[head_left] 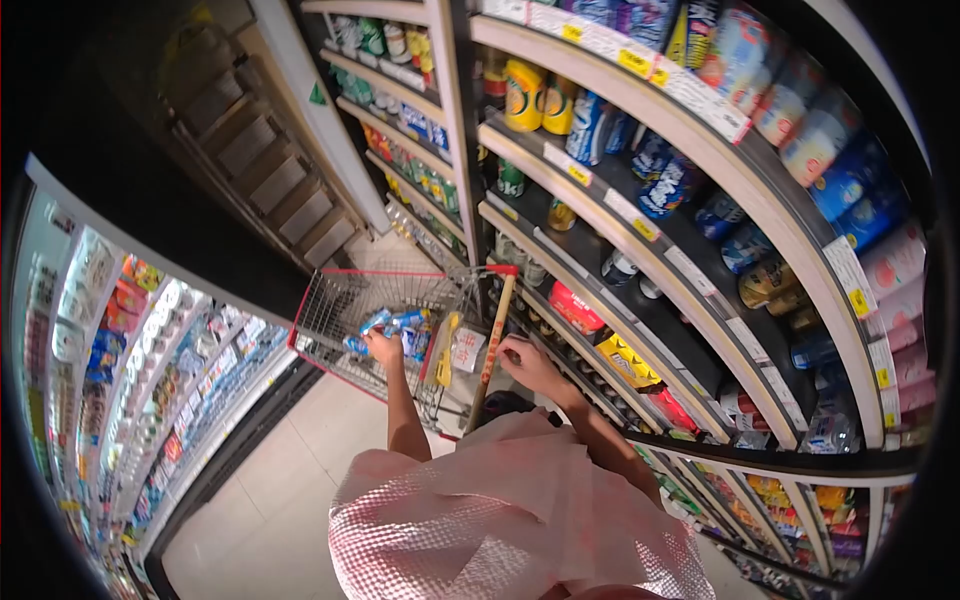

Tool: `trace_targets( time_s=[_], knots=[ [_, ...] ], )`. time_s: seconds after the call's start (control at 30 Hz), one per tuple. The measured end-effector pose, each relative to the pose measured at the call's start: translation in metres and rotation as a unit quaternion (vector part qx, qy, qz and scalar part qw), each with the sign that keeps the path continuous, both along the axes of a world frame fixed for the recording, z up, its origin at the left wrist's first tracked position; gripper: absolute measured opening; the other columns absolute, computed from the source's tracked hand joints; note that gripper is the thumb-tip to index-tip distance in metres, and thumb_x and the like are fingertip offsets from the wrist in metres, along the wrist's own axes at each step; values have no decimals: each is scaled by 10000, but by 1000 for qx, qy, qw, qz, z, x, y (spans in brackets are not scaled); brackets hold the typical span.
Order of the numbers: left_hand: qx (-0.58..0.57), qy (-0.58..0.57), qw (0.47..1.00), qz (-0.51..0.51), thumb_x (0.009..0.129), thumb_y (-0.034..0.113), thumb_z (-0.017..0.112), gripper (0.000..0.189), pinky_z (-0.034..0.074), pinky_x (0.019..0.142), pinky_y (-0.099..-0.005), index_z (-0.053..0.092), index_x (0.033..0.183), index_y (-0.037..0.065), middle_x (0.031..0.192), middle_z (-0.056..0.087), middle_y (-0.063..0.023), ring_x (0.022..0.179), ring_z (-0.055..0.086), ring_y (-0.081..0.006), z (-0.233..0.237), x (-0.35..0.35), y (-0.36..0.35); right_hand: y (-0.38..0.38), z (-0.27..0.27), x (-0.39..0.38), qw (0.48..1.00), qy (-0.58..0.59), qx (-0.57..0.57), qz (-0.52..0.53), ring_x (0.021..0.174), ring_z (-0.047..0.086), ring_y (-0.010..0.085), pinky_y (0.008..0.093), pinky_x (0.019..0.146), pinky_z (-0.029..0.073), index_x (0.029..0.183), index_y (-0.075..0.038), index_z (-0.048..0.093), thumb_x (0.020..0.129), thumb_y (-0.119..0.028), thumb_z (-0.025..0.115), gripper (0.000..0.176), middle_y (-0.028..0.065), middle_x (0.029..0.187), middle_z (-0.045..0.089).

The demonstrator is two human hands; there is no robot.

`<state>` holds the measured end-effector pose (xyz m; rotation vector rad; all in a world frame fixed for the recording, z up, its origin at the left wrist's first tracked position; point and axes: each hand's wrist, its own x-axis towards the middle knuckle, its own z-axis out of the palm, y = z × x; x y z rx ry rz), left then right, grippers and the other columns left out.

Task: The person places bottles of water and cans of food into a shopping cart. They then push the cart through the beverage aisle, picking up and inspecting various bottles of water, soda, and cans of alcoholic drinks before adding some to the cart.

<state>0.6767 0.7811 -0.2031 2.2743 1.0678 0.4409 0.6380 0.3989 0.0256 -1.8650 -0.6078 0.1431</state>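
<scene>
A wire shopping cart (330, 290) with red trim stands in front of me. Over its basket, my left hand (383, 345) has its fingers curled at a blue and white package (408, 320); whether it grips the package is too small to tell. Beside the package in the cart lie a yellow item (446, 350) and a clear pack with red print (466, 350). Just right of the cart's handle (496, 335), my right hand (528, 362) hangs with bent fingers, apart from the bar. Its fingertips are too small to make out.
Shelves of cans and bottles (590, 215) rise close on the right, with a red package (577, 305) and a yellow package (628, 360) low down. A chilled display (130, 400) runs along the left. Behind the cart are steps (280, 185). Pale floor tiles (290, 470) show at the lower left.
</scene>
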Motion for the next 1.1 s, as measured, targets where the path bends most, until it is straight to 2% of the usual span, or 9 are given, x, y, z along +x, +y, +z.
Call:
trace_targets(
  time_s=[0.13, 0.2, 0.3, 0.43, 0.5, 0.6, 0.73, 0.87, 1.1],
  knots=[
    [-148, 374, 912, -79, 847, 226, 724, 512, 503, 1079, -477, 638, 1330, 79, 1383, 627, -228, 1300, 579, -436, -133, -116, 15, 34, -64, 1, 984, -61, -137, 96, 911, 648, 393, 454, 781, 534, 956, -15, 633, 850, -70, 671, 125, 158, 962, 604],
    [-20, 242, 952, -185, 867, 269, 714, 504, 523, 1044, -498, 669, 1337, 91, 1294, 702, -252, 1211, 669, -416, -90, -136, -33, 46, -100, 0, 962, -94, -205, 155, 1186, 575, 358, 465, 975, 477, 1050, -24, 625, 841, -57, 659, 214, 147, 1140, 593],
    [-367, 67, 928, -2, 826, 356, 813, 637, 544, 998, -478, 653, 1384, 93, 1300, 705, -266, 1200, 684, -420, -291, -145, -40, 58, -124, -8, 920, -98, -303, 228, 1453, 402, 409, 591, 1248, 207, 1216, -27, 670, 838, -71, 670, 380, 221, 1504, 446],
    [-398, 193, 897, -6, 806, 343, 811, 638, 526, 1058, -424, 661, 1377, 102, 1336, 703, -224, 1270, 664, -349, -168, -143, -32, 70, -142, -22, 926, -88, -305, 204, 1330, 526, 367, 573, 1246, 194, 1178, -50, 684, 839, -87, 676, 340, 187, 1397, 502],
    [-362, 252, 893, -87, 773, 352, 734, 586, 596, 889, -446, 712, 1315, 129, 1286, 728, -210, 1102, 734, -353, -279, -153, -2, 72, -141, -21, 931, -77, -293, 202, 1226, 597, 338, 563, 1206, 262, 1114, -57, 686, 843, -85, 676, 273, 160, 1296, 560],
    [-487, 352, 799, -11, 905, 191, 683, 409, 610, 629, -394, 724, 1312, 186, 986, 760, -26, 680, 698, -191, -217, -135, 31, 60, -176, -14, 957, -46, -217, 186, 1076, 634, 313, 534, 1103, 352, 1000, -67, 664, 851, -81, 677, 150, 117, 1112, 597],
    [-420, 482, 765, -74, 956, 307, 600, 280, 605, 633, -434, 759, 1100, 127, 945, 782, -16, 696, 768, -224, -217, -123, 53, 64, -167, -3, 947, -141, -275, 85, 1057, 609, 311, 512, 1060, 367, 956, -70, 637, 846, -74, 669, 115, 112, 1008, 571],
    [-180, 465, 866, -47, 920, 292, 638, 361, 593, 949, -457, 761, 1173, 65, 1199, 764, -181, 1106, 758, -329, -160, -96, 40, 62, -207, -20, 944, -128, -301, 45, 1133, 554, 325, 531, 1111, 287, 964, -38, 593, 835, -118, 619, 154, 123, 1008, 560],
    [-162, 375, 902, -138, 841, 193, 716, 704, 527, 1071, -487, 501, 1510, 155, 1418, 643, -178, 1352, 573, -367, -321, -57, 46, 54, -234, -72, 961, -50, -270, 30, 1051, 581, 332, 554, 1027, 292, 898, -63, 602, 842, -242, 576, 190, 105, 900, 576]
  ],
)
